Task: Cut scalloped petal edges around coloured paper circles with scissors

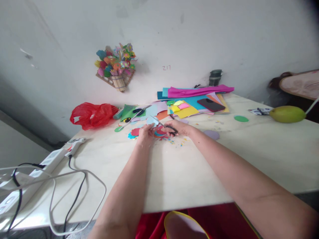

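Note:
A small light blue paper piece (152, 120) is pinched in my left hand (147, 130), near the middle of the table. My right hand (173, 128) is closed around the dark handles of a pair of scissors (172, 129), whose blades point left to the paper's right edge. Beneath and beside my hands lie cut paper shapes, among them a red one (135, 132) on blue ones. Tiny colored scraps (171, 141) are scattered just in front of my right hand.
Behind my hands are colored sheets (191, 113), a phone (211, 104) and a second pair of scissors (138, 112). A red plastic bag (93, 115) sits back left, a power strip (50, 162) with cables at left, and a yellow-green oval object (287, 114) at right.

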Demonstrator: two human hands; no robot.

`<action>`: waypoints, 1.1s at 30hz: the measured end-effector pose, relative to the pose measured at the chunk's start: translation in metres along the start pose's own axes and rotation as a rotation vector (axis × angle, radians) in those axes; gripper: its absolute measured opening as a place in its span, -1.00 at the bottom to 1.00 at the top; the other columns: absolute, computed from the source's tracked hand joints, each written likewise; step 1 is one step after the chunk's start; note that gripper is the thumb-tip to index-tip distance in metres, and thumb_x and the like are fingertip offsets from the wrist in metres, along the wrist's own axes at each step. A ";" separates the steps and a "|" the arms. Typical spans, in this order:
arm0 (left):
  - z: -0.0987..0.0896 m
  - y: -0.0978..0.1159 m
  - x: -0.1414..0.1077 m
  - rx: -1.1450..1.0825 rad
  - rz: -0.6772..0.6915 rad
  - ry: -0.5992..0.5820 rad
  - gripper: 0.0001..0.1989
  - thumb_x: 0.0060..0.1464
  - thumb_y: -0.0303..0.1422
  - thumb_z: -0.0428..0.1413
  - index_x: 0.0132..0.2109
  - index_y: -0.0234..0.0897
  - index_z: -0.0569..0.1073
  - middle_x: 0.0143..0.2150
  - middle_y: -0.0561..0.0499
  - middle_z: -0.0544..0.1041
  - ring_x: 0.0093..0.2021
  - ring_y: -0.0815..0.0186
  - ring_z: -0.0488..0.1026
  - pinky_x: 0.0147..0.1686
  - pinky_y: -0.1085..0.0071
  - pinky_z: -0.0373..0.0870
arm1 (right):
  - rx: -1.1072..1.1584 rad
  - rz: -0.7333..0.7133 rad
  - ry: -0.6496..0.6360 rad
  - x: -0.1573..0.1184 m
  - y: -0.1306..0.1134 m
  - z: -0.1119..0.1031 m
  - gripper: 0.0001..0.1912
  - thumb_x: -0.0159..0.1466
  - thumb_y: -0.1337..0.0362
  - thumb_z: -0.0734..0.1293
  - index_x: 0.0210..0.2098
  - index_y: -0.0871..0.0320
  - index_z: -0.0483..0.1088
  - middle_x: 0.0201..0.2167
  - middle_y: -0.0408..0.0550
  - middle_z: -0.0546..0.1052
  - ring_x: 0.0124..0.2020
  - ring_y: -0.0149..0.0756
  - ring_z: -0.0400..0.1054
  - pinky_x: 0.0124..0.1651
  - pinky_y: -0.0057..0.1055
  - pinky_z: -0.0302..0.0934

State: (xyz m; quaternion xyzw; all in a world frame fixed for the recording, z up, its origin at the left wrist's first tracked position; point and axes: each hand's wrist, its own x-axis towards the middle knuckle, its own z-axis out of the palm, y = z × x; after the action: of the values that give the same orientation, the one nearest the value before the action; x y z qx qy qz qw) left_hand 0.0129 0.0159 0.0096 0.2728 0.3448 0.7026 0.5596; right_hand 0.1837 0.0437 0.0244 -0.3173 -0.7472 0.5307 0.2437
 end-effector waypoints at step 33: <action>0.004 0.001 -0.004 -0.009 -0.029 0.014 -0.86 -0.19 -0.60 0.11 -0.41 -0.32 0.44 -0.49 0.02 0.53 -0.45 0.33 0.51 -0.41 0.48 0.47 | 0.069 0.016 0.069 -0.001 -0.004 0.006 -0.78 0.18 0.21 0.37 -0.44 0.23 0.31 -0.71 -0.21 0.39 -0.75 -0.54 0.20 -0.74 -0.62 -0.05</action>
State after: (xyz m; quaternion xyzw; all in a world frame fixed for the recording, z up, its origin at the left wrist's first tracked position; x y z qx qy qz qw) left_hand 0.0165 0.0128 0.0128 0.2604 0.3496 0.6977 0.5685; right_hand 0.1793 0.0386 0.0263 -0.3329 -0.7170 0.5468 0.2757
